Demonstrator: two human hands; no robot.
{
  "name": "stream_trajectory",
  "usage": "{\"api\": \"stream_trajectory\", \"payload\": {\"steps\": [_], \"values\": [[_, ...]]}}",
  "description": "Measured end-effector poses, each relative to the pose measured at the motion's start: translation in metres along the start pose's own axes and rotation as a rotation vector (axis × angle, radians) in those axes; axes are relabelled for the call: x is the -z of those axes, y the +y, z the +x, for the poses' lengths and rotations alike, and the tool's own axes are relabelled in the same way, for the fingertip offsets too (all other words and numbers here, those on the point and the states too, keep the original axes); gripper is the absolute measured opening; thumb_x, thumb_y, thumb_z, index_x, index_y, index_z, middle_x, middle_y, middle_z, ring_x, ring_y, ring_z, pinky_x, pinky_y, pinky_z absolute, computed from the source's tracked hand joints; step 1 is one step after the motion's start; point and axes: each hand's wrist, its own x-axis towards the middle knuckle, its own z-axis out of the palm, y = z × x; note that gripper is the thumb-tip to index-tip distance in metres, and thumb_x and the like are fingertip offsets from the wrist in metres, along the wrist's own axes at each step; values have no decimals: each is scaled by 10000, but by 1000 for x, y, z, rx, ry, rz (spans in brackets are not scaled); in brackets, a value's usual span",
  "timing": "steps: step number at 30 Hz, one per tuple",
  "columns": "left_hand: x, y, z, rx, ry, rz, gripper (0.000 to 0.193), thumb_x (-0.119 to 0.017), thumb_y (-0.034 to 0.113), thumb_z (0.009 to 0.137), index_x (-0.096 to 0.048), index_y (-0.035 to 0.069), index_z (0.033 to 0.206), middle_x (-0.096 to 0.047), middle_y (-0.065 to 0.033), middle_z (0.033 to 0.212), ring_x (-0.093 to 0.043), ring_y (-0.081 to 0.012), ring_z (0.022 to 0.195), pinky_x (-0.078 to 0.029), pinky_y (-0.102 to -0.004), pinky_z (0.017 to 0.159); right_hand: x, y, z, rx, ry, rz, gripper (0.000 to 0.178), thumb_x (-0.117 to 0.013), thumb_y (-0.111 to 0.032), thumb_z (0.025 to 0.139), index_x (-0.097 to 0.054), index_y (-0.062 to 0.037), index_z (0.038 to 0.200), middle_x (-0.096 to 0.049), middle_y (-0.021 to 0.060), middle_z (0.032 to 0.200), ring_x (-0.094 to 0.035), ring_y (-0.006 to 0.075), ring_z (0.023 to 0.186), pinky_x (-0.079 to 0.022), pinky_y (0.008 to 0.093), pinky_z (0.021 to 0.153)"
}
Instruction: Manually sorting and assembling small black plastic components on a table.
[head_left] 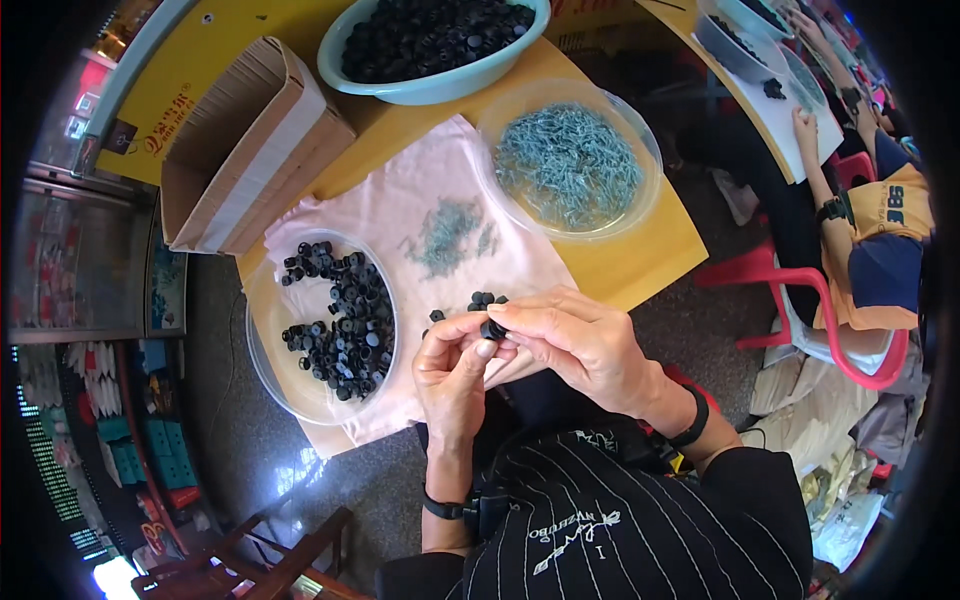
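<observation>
Mid-frame, your left hand (452, 372) and right hand (585, 345) pinch a black piece (492, 330); loose black parts (362, 318) centre-left seemingly remain, completions unclear.

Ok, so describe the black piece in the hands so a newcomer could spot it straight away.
On the yellow tabletop lies a pale pink cloth. Over its near edge, the left hand and right hand meet around a small black piece. Unlike the loose black pieces just beyond, it is held up in fingers.
</observation>
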Motion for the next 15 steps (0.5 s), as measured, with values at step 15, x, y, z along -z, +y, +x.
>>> {"api": "stream_trajectory", "payload": {"steps": [15], "values": [[-8,-5,-7,-148,-28,196,253,-641,-128,822,-623,-46,1060,-619,-166,1127,-662,-204,928,-564,-312,837,4,-2,-8,-121,28,99,227,-653,29,841,-653,23,1067,-674,126,937,-676,217,835,-539,272,708]]}}
